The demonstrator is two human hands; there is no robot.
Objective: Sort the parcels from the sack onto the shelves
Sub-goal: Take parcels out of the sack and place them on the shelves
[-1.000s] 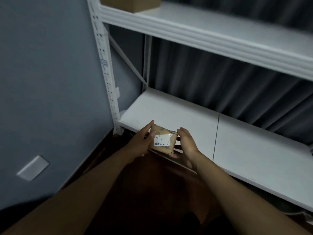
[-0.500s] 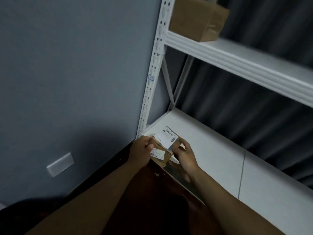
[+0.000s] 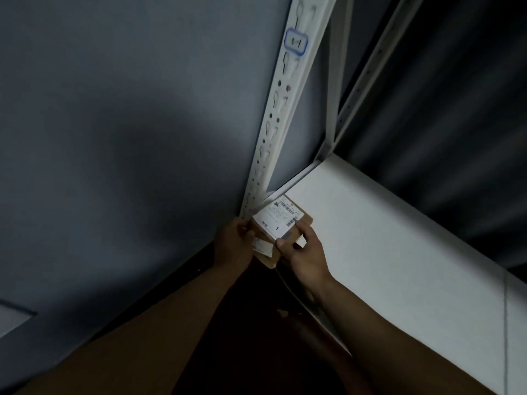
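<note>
Now your left hand (image 3: 235, 246) and right hand (image 3: 305, 252) clamp the parcel (image 3: 281, 223) at the shelf (image 3: 399, 252) corner, mid-frame, beside the upright (image 3: 273, 132); open board lies rightward.

parcel (image 3: 281, 223) in both hands, shelf (image 3: 385, 238) corner

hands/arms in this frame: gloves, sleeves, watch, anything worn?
Nothing worn that shows. The left hand and the right hand are bare, without gloves, rings or a watch. Both forearms are bare to the frame edge, with no sleeve in view. Dim light hides finer detail.
</note>
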